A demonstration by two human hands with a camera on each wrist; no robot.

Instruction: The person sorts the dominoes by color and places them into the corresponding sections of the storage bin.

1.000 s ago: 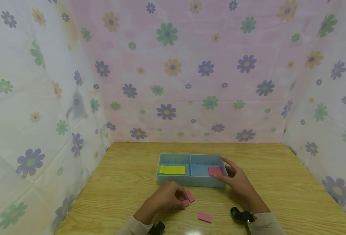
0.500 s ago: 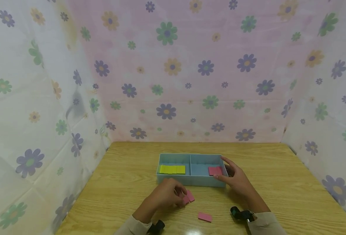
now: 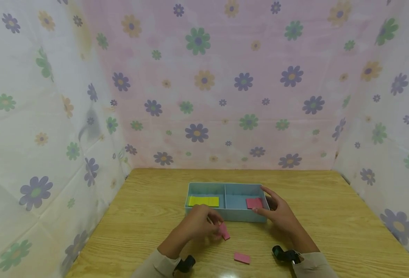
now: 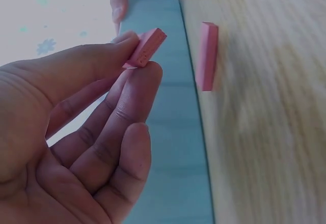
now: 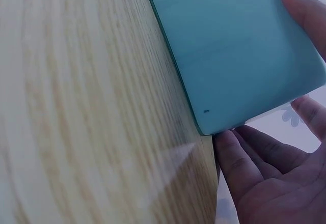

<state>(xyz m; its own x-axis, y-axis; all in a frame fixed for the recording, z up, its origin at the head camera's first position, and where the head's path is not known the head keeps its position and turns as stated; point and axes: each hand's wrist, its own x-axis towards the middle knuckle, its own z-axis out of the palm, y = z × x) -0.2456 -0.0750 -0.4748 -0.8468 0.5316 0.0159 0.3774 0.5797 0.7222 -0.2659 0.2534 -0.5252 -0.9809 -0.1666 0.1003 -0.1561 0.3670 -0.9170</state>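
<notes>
Between thumb and fingertips, my left hand (image 3: 199,227) pinches a small pink wooden block (image 4: 147,48), raised off the table in front of the box. A second pink block (image 4: 207,57) lies on the table just by it, partly overlapped in the head view. Nearer me lies another pink block (image 3: 242,258). The light blue two-compartment box (image 3: 237,215) has yellow blocks (image 3: 204,201) in its left compartment and pink blocks (image 3: 253,203) in the right one. My right hand (image 3: 283,216) holds the box's right end, thumb at the front rim and fingers along the side.
The wood-grain table (image 3: 148,216) carries everything. Behind it hangs a flowered pink cloth (image 3: 221,116), with white flowered cloths on both sides. Black wrist cameras sit at both cuffs.
My left hand has picked a pink block off the table and moved slightly up and right with it. The right hand keeps its hold on the box.
</notes>
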